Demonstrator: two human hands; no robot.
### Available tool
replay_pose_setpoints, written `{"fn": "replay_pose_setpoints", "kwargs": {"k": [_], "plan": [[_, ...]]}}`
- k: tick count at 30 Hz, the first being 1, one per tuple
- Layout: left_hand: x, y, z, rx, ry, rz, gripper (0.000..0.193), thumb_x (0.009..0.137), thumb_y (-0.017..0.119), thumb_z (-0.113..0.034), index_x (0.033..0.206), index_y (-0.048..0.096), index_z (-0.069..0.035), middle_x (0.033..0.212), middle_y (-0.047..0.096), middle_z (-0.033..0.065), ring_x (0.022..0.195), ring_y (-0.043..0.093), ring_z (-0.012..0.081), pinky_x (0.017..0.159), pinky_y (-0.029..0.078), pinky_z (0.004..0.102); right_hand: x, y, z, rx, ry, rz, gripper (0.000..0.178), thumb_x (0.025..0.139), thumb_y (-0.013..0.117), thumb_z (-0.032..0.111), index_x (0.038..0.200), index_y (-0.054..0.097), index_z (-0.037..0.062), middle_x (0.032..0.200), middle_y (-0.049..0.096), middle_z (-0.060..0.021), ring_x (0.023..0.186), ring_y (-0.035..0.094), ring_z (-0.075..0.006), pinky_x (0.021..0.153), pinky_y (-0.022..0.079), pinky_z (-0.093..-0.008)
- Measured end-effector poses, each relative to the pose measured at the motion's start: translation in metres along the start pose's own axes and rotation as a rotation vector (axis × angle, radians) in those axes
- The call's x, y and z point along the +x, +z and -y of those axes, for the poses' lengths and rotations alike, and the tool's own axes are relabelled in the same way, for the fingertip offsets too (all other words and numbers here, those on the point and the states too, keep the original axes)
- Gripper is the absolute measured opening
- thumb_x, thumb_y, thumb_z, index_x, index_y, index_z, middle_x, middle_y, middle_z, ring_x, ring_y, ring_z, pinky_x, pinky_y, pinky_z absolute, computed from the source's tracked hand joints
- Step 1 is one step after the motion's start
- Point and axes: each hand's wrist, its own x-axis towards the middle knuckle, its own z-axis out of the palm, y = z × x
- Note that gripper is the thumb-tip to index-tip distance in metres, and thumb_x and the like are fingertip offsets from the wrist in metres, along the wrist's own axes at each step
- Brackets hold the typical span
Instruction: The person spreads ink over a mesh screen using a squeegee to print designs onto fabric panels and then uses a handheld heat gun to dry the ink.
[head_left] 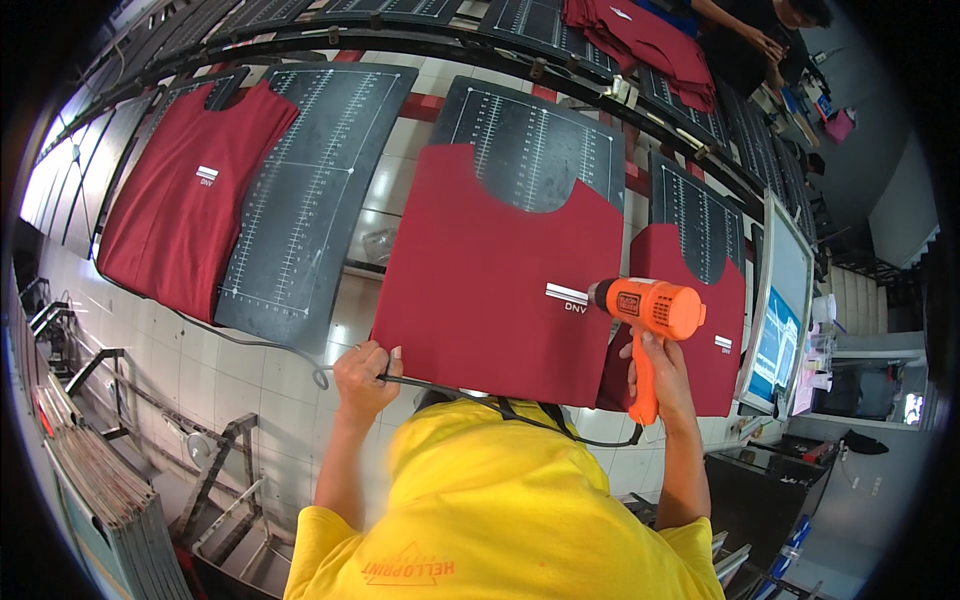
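Observation:
An orange heat gun (652, 308) is in my right hand (664, 378), with my fingers wrapped round its handle. Its dark nozzle points left, at the small white print (568, 293) on a maroon shirt panel (470, 270). That panel lies flat over a dark printing board (535, 150) marked with white rulers. The gun's black cord (455, 390) leaves the base of the handle and runs along the front of the board. By the panel's near left corner, my left hand (367, 380) is closed round the cord.
More maroon panels lie on boards to the left (170, 210) and right (668, 290). A framed printing screen (775, 320) stands at the right. Folded maroon fabric (650, 45) lies on the far row, near another person (765, 45). Stacked frames (110, 490) stand at lower left.

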Motion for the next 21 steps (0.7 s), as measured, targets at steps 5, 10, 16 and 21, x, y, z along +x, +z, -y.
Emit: {"fn": "replay_pose_setpoints", "kwargs": {"k": [5, 10, 16, 21], "plan": [[-0.003, 0.0, 0.002, 0.0, 0.0, 0.001, 0.037, 0.072, 0.074, -0.003, 0.056, 0.041, -0.008, 0.055, 0.043, 0.0083, 0.047, 0.044, 0.0279, 0.045, 0.034, 0.0375, -0.002, 0.001, 0.006, -0.026, 0.037, 0.024, 0.032, 0.101, 0.052, 0.031, 0.115, 0.053, 0.0023, 0.085, 0.062, -0.0091, 0.054, 0.056, -0.0113, 0.042, 0.046, -0.0265], [-0.001, -0.004, 0.007, -0.061, 0.058, 0.084, 0.039, 0.07, 0.078, -0.007, 0.056, 0.041, -0.008, 0.055, 0.043, 0.008, 0.047, 0.044, 0.0272, 0.045, 0.035, 0.0371, 0.002, 0.002, 0.0, -0.028, 0.053, 0.021, 0.031, 0.101, 0.052, 0.03, 0.116, 0.053, 0.0022, 0.085, 0.062, -0.0086, 0.054, 0.056, -0.0114, 0.042, 0.046, -0.0264], [-0.001, 0.0, 0.008, -0.035, 0.053, 0.027, 0.04, 0.072, 0.078, -0.008, 0.056, 0.041, -0.008, 0.054, 0.042, 0.0078, 0.047, 0.044, 0.0266, 0.044, 0.034, 0.0363, 0.005, 0.019, 0.006, -0.034, 0.048, 0.145, 0.036, 0.101, 0.053, 0.03, 0.122, 0.053, -0.0002, 0.087, 0.062, -0.0088, 0.056, 0.057, -0.0106, 0.044, 0.047, -0.0253], [0.0, 0.001, 0.006, 0.015, 0.024, -0.009, 0.039, 0.073, 0.077, -0.007, 0.056, 0.042, -0.008, 0.055, 0.042, 0.0077, 0.046, 0.044, 0.0267, 0.044, 0.033, 0.0373, 0.008, 0.032, 0.015, -0.103, 0.04, 0.197, 0.041, 0.101, 0.052, 0.031, 0.125, 0.051, -0.0025, 0.089, 0.062, -0.0092, 0.056, 0.056, -0.0103, 0.045, 0.048, -0.0252]]}}
